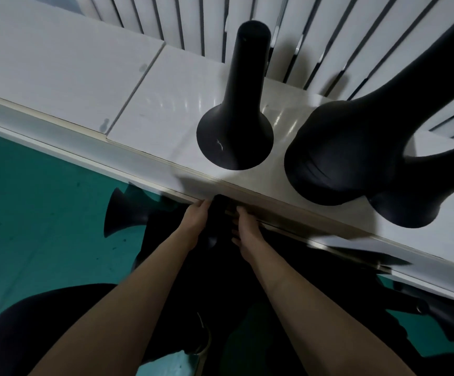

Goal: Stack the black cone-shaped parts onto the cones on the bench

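Observation:
A tall black cone (240, 104) stands upright on the white bench (166, 104). To its right stand two more black cones (342, 156), close together, their tops leaving the frame. Below the bench's front edge both my hands hold a black cone-shaped part (220, 221) between them. My left hand (197, 222) grips its left side and my right hand (244, 229) grips its right side. The part is dark and mostly hidden in shadow. Another black cone (122, 213) lies on its side on the green floor, left of my hands.
The bench's front edge (274, 202) runs diagonally just above my hands. A white slatted wall (329, 36) stands behind the bench. The green floor (30, 213) spreads at the left. My dark-clothed legs and a shoe (201, 340) show at the bottom.

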`<action>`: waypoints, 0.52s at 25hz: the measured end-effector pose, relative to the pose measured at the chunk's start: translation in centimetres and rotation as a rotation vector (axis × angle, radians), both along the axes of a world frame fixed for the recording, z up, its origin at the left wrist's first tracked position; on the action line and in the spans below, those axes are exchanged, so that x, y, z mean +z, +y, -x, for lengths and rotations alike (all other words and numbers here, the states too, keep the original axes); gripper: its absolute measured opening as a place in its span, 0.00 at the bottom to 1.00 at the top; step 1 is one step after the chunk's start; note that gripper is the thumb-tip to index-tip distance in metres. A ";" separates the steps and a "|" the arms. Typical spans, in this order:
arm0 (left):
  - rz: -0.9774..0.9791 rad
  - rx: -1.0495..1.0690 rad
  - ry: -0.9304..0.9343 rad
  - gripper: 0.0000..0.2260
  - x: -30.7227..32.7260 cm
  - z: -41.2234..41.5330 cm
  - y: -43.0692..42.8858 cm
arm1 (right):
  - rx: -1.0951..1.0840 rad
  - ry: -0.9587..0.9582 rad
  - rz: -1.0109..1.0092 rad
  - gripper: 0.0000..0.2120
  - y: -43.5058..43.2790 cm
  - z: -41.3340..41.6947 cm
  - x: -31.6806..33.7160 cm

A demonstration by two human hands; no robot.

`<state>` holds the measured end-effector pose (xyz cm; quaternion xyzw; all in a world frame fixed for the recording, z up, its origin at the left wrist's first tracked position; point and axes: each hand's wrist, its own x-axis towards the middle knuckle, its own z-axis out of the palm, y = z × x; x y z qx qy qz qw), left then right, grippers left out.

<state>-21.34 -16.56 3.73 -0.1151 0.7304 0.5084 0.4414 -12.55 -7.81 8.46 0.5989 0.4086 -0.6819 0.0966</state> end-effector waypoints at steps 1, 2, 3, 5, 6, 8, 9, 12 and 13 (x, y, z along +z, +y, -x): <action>0.006 -0.001 0.003 0.15 -0.6 0.2 0.2 | 0.003 -0.007 0.005 0.19 0.2 0.2 -0.6; 0.010 -0.007 0.006 0.14 -0.9 0.4 0.4 | -0.005 -0.018 0.007 0.16 0.4 0.4 -1.0; 0.017 -0.020 0.006 0.15 -1.4 0.7 0.6 | -0.003 -0.030 0.009 0.14 0.6 0.7 -1.1; 0.038 -0.043 -0.006 0.18 -2.4 1.3 1.0 | 0.008 -0.041 0.017 0.15 0.9 1.3 -1.9; 0.050 -0.057 -0.008 0.18 -2.5 1.4 1.2 | 0.007 -0.037 0.019 0.17 1.0 1.6 -2.6; 0.074 -0.092 -0.007 0.18 -2.7 1.6 1.9 | 0.018 -0.015 0.022 0.19 0.8 2.7 -3.1; 0.086 -0.110 -0.005 0.17 -2.6 1.7 2.2 | 0.012 -0.006 0.038 0.20 0.7 3.1 -3.6; 0.113 -0.186 0.026 0.16 -3.0 1.6 2.6 | 0.016 -0.008 0.066 0.22 0.6 3.6 -5.0; 0.125 -0.214 0.040 0.16 -3.3 1.5 2.7 | 0.016 -0.007 0.066 0.21 0.6 3.5 -5.1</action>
